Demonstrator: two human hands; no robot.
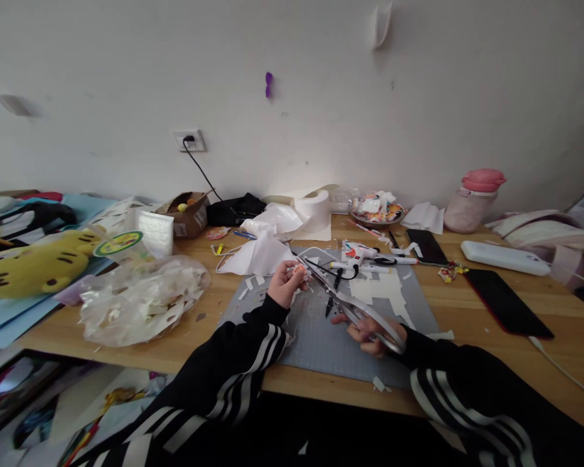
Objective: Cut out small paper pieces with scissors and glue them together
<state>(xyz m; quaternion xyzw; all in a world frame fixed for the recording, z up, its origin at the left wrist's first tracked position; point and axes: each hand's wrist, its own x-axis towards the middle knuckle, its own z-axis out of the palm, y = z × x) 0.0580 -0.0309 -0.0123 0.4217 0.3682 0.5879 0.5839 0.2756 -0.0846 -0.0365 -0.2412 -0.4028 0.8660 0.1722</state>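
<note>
Over the grey cutting mat [316, 350], my left hand [283, 285] pinches a small orange-and-white paper piece [300, 270]. My right hand [367, 332] is closed around the grey handles of a pair of scissors [353, 308]. The blades point up and left, and their tips reach the paper piece; whether they touch it I cannot tell. Just beyond the scissors lie a white glue gun [357, 251], several pens and a black pen [335, 292]. Cut white paper [384, 290] rests on the mat to the right.
Left are a plastic bag of scraps [141, 305], a yellow plush toy [43, 263] and a cardboard box [187, 217]. Behind stand a white roll [314, 209] and a bowl of paper scraps [377, 211]. Right are a pink bottle [474, 201], a power bank [503, 257] and a phone [509, 303].
</note>
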